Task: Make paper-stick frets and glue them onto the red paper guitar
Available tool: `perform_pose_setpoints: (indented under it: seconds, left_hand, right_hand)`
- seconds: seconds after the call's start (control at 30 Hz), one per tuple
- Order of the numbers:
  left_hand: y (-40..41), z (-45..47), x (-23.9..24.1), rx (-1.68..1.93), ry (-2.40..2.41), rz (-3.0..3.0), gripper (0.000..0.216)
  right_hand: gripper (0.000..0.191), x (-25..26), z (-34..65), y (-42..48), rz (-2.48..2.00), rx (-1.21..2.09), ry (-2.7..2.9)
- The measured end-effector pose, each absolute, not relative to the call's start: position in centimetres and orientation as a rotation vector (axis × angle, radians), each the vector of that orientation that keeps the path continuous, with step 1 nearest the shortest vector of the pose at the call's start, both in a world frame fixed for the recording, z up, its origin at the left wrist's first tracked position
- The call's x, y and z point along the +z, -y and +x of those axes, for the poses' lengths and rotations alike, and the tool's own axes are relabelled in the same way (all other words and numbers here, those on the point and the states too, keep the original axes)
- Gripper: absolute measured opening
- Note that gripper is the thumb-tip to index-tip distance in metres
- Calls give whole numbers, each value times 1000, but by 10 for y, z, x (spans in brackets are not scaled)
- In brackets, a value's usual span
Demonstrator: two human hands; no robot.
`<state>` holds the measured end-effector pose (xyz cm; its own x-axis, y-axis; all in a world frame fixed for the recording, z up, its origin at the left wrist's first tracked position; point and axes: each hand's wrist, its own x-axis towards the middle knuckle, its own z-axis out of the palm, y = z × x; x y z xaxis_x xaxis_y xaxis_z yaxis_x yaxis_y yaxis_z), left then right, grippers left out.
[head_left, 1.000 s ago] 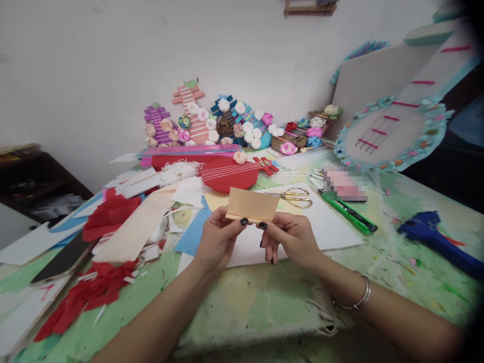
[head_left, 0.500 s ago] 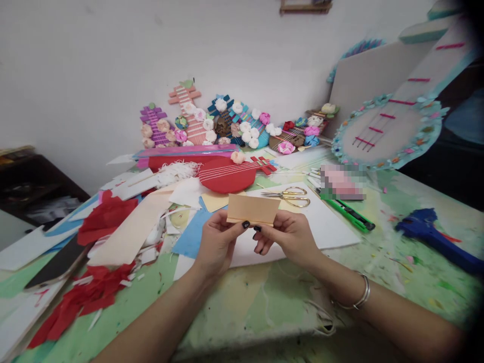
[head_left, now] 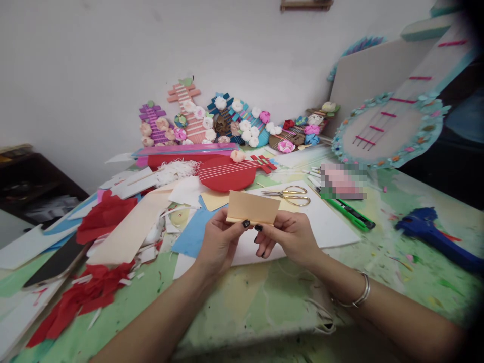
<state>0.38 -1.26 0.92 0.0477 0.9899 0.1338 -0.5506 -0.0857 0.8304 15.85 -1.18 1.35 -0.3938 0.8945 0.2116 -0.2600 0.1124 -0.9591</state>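
Observation:
Between both hands is a small tan piece of paper (head_left: 254,205), its lower edge turned over in a narrow fold or roll. My left hand (head_left: 221,237) pinches its left end, thumb along the fold and fingers behind. At the other end my right hand (head_left: 293,236) grips it the same way, its lower fingers curled below. Under the hands lies a white sheet (head_left: 328,229), with gold-handled scissors (head_left: 297,195) on it just beyond the paper. A blue piece of paper (head_left: 191,234) lies beside my left hand.
A red lute-shaped craft (head_left: 227,174) lies behind the hands, with several flowered ones along the wall. To the right are a green utility knife (head_left: 351,214) and a blue glue gun (head_left: 438,237). Red crepe paper (head_left: 108,217) and scraps cover the left side.
The paper's upper part has tilted up slightly and shows more of its face, and the fold at its lower edge looks thicker. Both hands keep their grip in nearly the same place.

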Motion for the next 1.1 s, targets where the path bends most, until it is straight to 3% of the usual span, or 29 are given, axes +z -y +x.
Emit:
perform_pose_setpoints:
  seconds: [0.67,1.1]
  left_hand:
    - [14,1,15,1388,-697,881,14]
    - [9,-8,13,1348,-800,1135,19]
  right_hand:
    - [22,14,161,8,-636,1605,1372]
    - [28,17,167,3,-681,1606,1429]
